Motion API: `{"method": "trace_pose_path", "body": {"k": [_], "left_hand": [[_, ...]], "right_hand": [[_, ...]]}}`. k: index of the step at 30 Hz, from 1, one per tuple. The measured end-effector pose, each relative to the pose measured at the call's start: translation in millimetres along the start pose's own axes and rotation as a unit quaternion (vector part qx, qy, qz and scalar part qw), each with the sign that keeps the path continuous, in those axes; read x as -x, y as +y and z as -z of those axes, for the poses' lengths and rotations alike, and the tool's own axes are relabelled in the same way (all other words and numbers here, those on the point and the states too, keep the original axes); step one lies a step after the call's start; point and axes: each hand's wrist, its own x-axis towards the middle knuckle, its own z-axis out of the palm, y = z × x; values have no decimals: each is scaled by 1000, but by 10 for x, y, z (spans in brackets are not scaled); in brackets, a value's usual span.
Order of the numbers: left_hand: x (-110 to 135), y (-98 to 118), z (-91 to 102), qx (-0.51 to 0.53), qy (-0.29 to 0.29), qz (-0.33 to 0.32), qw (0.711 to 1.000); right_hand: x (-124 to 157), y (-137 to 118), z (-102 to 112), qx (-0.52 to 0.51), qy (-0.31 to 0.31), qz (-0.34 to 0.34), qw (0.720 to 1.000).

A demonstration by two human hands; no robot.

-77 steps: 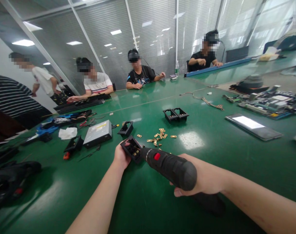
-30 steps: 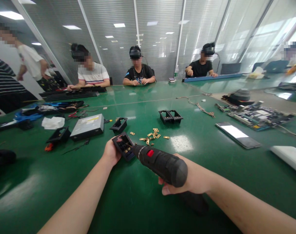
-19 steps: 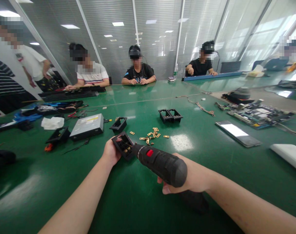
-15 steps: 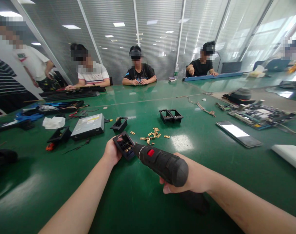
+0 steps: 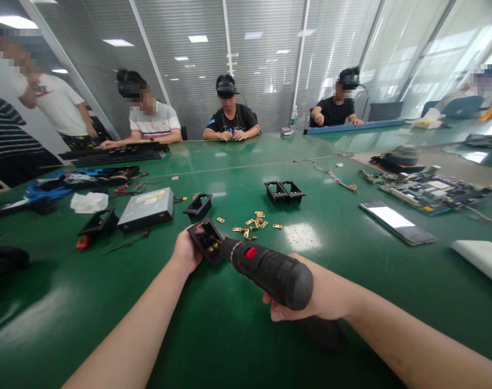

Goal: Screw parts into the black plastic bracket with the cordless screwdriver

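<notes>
My left hand (image 5: pixel 188 252) grips a black plastic socket box (image 5: pixel 206 235) by its left side, tilted, with brass pieces visible inside. Wrapped around the handle of a black cordless screwdriver (image 5: pixel 270 272) with a red switch is my right hand (image 5: pixel 298 302). The tool's tip points into the box; whether it touches a screw I cannot tell. Small brass plates (image 5: pixel 249 232) and screws lie scattered on the green table just beyond. Another black box (image 5: pixel 199 206) sits behind the held one, and a joined pair of black boxes (image 5: pixel 284 193) stands farther back.
At left are a metal disc drive (image 5: pixel 146 210), a white tissue (image 5: pixel 89 202) and another black frame (image 5: pixel 99 222). A phone (image 5: pixel 395 222), a circuit board (image 5: pixel 432 189) and a white case (image 5: pixel 480 262) lie right. People sit across the green table (image 5: pixel 229 335).
My hands, the box and the screwdriver have barely moved. In the background, the standing person at left has raised a hand toward the head.
</notes>
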Motion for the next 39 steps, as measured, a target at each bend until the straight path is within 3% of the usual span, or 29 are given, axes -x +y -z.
{"method": "trace_pose_path", "body": {"k": [11,26,39], "left_hand": [[23,-2,-16,7,-1,-2,1000],[20,-3,-9,-8,-4,-14,1000],[33,4,-35,4,-3,-20,1000]], "right_hand": [[41,-8,-12,6,16,-7,1000],[-6,-54,30,-35,-58,7,998],[4,-89,16,8,-22,29,999]]}}
